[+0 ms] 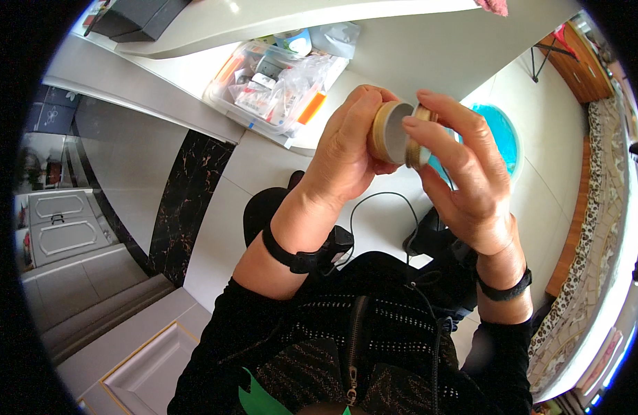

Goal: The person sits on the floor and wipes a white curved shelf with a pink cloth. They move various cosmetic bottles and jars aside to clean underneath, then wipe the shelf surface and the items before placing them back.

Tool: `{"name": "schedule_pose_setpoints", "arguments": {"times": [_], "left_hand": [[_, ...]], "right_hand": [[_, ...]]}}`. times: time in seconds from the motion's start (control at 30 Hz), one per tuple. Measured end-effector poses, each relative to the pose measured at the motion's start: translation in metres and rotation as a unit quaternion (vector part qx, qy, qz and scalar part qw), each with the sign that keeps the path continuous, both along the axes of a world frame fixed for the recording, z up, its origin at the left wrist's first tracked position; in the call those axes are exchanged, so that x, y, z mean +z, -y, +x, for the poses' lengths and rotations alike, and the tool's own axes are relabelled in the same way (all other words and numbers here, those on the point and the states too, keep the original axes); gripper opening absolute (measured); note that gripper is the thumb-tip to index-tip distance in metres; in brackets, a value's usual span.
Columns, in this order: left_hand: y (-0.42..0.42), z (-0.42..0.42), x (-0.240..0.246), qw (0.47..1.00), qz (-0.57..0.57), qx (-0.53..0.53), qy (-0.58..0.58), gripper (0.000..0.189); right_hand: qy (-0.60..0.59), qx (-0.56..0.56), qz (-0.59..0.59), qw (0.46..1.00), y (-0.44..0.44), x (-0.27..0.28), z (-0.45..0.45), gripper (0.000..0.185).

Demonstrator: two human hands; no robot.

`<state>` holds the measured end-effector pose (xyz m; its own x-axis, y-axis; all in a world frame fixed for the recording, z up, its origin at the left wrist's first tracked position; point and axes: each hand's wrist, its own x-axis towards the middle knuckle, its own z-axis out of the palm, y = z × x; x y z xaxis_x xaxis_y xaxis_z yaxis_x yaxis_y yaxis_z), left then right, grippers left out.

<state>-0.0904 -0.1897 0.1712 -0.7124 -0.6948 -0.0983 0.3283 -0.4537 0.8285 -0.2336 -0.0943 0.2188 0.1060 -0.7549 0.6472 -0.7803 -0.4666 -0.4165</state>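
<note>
My left hand (342,148) is closed around a small round gold tin (381,132), tipped so that its pale inside faces right. Between the fingertips and thumb of my right hand (469,171) is a gold lid (414,151) with a ridged edge, standing on its side close to the tin's mouth. The lid is off the opening, though whether the two rims touch at some point I cannot tell. Little of the tin's inside shows; what it holds, if anything, is hidden.
Beyond my left hand, a clear plastic box (223,109) with orange latches holds packets and small items on a white shelf. A bin with a blue liner (498,137) stands behind my right hand. A thin black cable (384,193) loops below my hands. A patterned sofa (575,290) lies right.
</note>
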Motion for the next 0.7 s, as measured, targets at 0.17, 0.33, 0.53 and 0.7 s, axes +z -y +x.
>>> {"name": "schedule_pose_setpoints", "arguments": {"times": [0.17, 0.33, 0.53, 0.7], "left_hand": [[0.004, 0.000, -0.002, 0.984, 0.106, -0.047, -0.134, 0.037], [0.008, 0.002, -0.006, 0.973, 0.074, -0.059, -0.209, 0.040], [0.012, 0.007, -0.004, 0.984, -0.019, -0.025, -0.176, 0.041], [0.013, 0.008, -0.004, 0.985, -0.127, 0.040, -0.112, 0.039]], "right_hand": [[0.389, 0.097, 0.068, 0.914, -0.003, -0.010, 0.001, 0.066], [0.644, 0.165, 0.132, 0.735, -0.005, -0.028, -0.002, 0.073], [0.751, 0.215, 0.152, 0.606, -0.008, -0.046, 0.000, 0.071], [0.784, 0.234, 0.163, 0.551, -0.009, -0.056, 0.004, 0.072]]}}
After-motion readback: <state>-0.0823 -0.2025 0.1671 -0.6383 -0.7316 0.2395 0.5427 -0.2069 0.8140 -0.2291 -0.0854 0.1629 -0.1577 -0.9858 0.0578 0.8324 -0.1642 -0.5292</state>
